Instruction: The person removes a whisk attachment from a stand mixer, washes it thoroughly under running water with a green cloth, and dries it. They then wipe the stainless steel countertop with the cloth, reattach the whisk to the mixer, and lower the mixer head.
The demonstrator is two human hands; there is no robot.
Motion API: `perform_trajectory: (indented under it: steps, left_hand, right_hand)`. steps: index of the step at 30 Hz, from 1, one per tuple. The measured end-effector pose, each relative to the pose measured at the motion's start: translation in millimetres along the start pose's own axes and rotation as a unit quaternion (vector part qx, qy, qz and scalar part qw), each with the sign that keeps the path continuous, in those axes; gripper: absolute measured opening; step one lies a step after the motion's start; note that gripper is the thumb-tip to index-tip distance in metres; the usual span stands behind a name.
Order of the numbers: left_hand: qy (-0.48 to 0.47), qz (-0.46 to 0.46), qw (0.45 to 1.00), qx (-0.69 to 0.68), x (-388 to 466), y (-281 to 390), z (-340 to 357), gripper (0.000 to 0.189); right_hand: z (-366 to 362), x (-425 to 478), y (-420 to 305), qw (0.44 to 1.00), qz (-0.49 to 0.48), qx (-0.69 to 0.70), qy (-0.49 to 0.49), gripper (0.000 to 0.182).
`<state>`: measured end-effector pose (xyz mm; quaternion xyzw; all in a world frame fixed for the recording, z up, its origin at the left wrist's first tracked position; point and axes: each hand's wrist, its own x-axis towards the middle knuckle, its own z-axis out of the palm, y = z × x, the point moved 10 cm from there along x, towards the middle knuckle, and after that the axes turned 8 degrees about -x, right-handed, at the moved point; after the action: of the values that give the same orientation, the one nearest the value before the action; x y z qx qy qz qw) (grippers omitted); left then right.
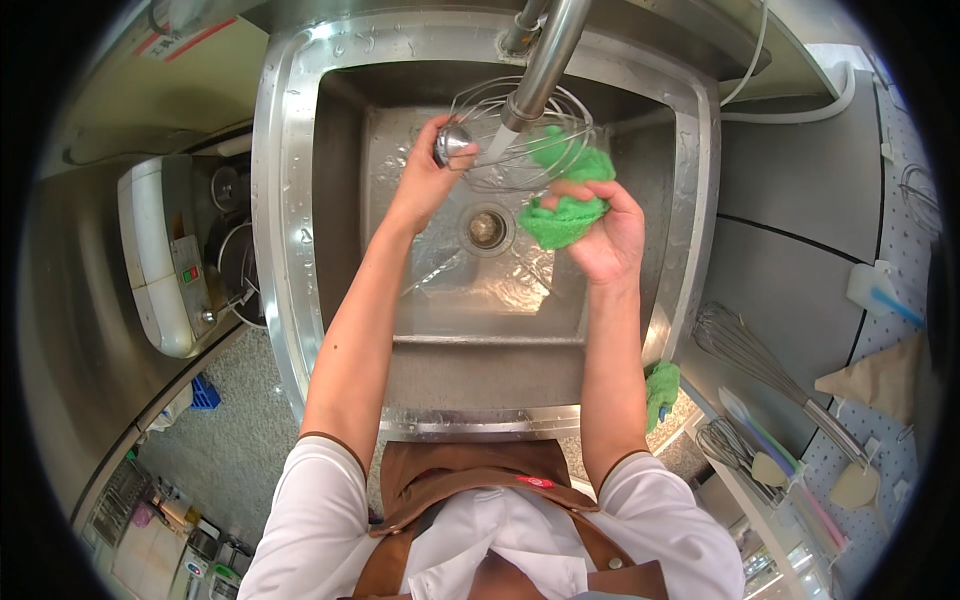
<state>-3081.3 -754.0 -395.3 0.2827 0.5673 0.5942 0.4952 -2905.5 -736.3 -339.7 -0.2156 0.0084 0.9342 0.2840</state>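
Over a stainless steel sink [480,375], my left hand [431,176] grips the metal hub of a mixer's wire whisk attachment [480,97], whose wires point to the right. A green cloth [559,225] is held in my right hand [615,240], part of it against the far end of the wires. Water runs from the metal faucet spout [547,67] down onto the whisk. Below the whisk the round drain [486,228] shows in the wet basin floor.
To the left stands a white stand mixer [161,255] with a metal bowl [238,262]. A second green cloth [662,394] hangs at the sink's right front corner. Whisks [757,360] and spatulas [855,484] hang on a pegboard [889,420] to the right.
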Motion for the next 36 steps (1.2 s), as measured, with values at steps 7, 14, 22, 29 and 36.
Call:
perform_trajectory:
  steps: [7, 14, 22, 29, 36]
  left_hand:
    - [-0.141, -0.211, 0.845, -0.471, -21, -2, 38, 0.045]
    - [0.063, -0.304, 0.787, -0.533, -8, -97, 46, 0.037]
    - [0.006, -0.262, 0.768, -0.585, -11, -88, 55, 0.039]
    - [-0.049, -0.275, 0.816, -0.507, -15, -65, 62, 0.032]
    - [0.006, -0.237, 0.872, -0.428, -2, -61, 47, 0.032]
  right_hand:
    - [-11, -4, -40, 0.963, -0.118, -0.223, 0.099, 0.018]
    - [27, -15, -45, 0.708, -0.209, -0.636, 0.226, 0.021]
    - [-60, -48, -27, 0.861, -0.259, -0.338, 0.279, 0.027]
    - [-82, -10, 13, 0.775, -0.088, -0.600, 0.178, 0.034]
    - [-74, 5, 6, 0.737, -0.069, -0.659, 0.134, 0.025]
